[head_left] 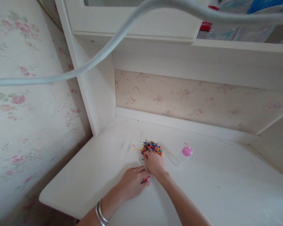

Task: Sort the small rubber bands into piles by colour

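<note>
A heap of small, thin elastic bands [152, 146] in many colours lies on the white desktop [202, 179]. My right hand [154, 163] reaches to the near edge of this heap with its fingers curled together; what is between the fingertips is hidden. Just left of and nearer than it, my left hand [135, 182] is closed around a few pinkish-red elastic bands [145, 179]. Two silver bangles [101, 213] circle the left wrist. Right of the heap lies a clear, see-through piece [174, 159], hard to make out. Farther right sits a shiny pink rounded piece [187, 151] with a pink strip at its top.
A couple of loose bands [134, 147] lie left of the heap. White shelving [136, 25] overhangs the desk, with plastic packages [247, 28] at upper right. A thick pale cable [103, 56] crosses close before the camera. Floral wallpaper [21, 125] covers the left wall.
</note>
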